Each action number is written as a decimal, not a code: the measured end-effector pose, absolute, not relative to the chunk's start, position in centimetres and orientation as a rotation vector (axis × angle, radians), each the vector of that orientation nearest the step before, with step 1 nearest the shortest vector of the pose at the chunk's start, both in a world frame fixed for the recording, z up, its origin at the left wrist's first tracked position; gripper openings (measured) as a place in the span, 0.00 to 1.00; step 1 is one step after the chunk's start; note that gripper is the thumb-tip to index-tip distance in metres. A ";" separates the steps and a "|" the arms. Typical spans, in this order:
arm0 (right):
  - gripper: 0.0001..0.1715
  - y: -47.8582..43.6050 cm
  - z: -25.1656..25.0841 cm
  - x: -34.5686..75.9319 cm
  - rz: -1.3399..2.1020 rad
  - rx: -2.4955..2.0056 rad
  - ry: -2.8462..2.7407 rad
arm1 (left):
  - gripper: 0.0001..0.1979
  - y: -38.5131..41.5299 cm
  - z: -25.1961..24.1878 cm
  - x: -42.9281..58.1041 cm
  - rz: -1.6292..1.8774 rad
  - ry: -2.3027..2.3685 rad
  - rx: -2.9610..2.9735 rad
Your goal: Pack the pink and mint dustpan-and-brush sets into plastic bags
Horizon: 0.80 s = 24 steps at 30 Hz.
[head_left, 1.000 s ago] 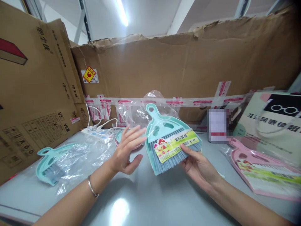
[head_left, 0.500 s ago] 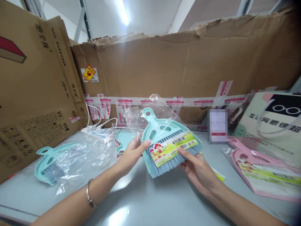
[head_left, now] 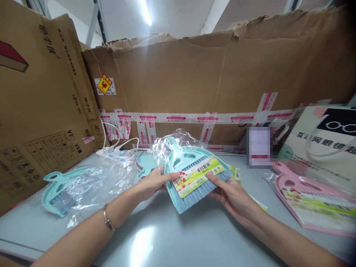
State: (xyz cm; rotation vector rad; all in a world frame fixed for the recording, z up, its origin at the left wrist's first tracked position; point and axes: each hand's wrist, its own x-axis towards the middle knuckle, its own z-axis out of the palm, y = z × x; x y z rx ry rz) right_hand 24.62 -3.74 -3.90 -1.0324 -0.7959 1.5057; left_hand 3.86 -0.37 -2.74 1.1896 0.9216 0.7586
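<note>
Between both hands is a mint-green dustpan and brush set [head_left: 194, 174], tilted above the table, its blue-grey bristles facing down toward me. A printed card [head_left: 198, 176] lies across the brush, and a clear plastic bag [head_left: 161, 148] bunches up around the handle end. My left hand [head_left: 155, 181] grips the set's left edge, thumb on the front and the other fingers hidden behind. With its thumb pressed on the card and fingers underneath, my right hand [head_left: 228, 191] holds the lower right side.
A bagged mint set [head_left: 57, 193] and loose clear plastic [head_left: 108, 189] lie left. Behind the left hand are mint pieces [head_left: 146, 163] and a power strip [head_left: 118, 155]. A pink set [head_left: 314, 196] and paper bag [head_left: 325, 144] stand right. Cardboard boxes [head_left: 180, 81] wall the back.
Both hands have lowered the dustpan and brush set slightly and tipped its handle end farther back. The plastic bag has sunk and bunched behind the handle.
</note>
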 end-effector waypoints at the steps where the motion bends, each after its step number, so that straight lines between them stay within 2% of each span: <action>1: 0.17 -3.8 -3.9 24.7 1.514 -1.037 -0.810 | 0.23 -0.3 -2.8 3.8 0.795 0.946 1.158; 4: 0.18 -4.0 -3.9 24.5 1.525 -1.049 -0.847 | 0.23 -0.2 -3.0 3.8 0.879 0.972 1.077; 15: 0.24 -3.3 -4.2 25.0 1.488 -1.088 -0.850 | 0.21 -0.1 -2.7 3.2 0.718 0.937 1.154; 20: 0.18 -2.9 -4.1 25.6 1.670 -1.002 -0.812 | 0.18 0.1 -2.5 2.9 0.670 0.961 1.147; 24: 0.14 -2.7 -4.8 25.3 1.649 -1.067 -0.767 | 0.19 -0.1 -2.6 3.4 0.631 1.035 1.090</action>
